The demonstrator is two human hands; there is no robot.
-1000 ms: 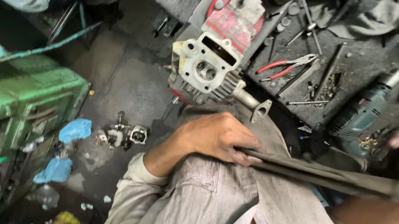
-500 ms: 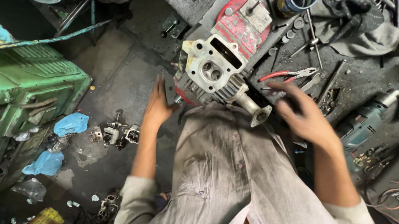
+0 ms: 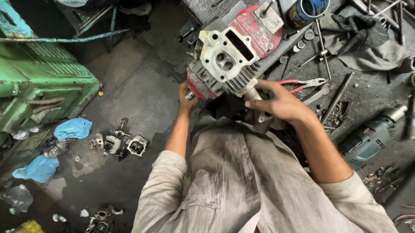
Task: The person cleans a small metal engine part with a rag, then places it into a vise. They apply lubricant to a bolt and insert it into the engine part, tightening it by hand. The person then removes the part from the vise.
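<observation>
A grey finned engine cylinder head [image 3: 225,65] with red-painted parts sits at the near edge of a dark metal workbench [image 3: 362,92]. My left hand [image 3: 186,101] grips its lower left corner from below. My right hand [image 3: 278,102] rests over its lower right side, fingers wrapped on the metal port there. My lap in a grey shirt fills the lower middle of the view.
Red-handled pliers [image 3: 303,82], an electric drill [image 3: 372,136], rods, sockets, a blue tin [image 3: 309,6] and a grey rag [image 3: 365,42] lie on the bench. A green machine [image 3: 32,82] stands left. Small engine parts [image 3: 119,143] and blue scraps [image 3: 72,128] lie on the floor.
Both hands have come in onto the engine part: the left from beside it to its lower corner, the right from above the bench to its right side. The long bar seen earlier is gone.
</observation>
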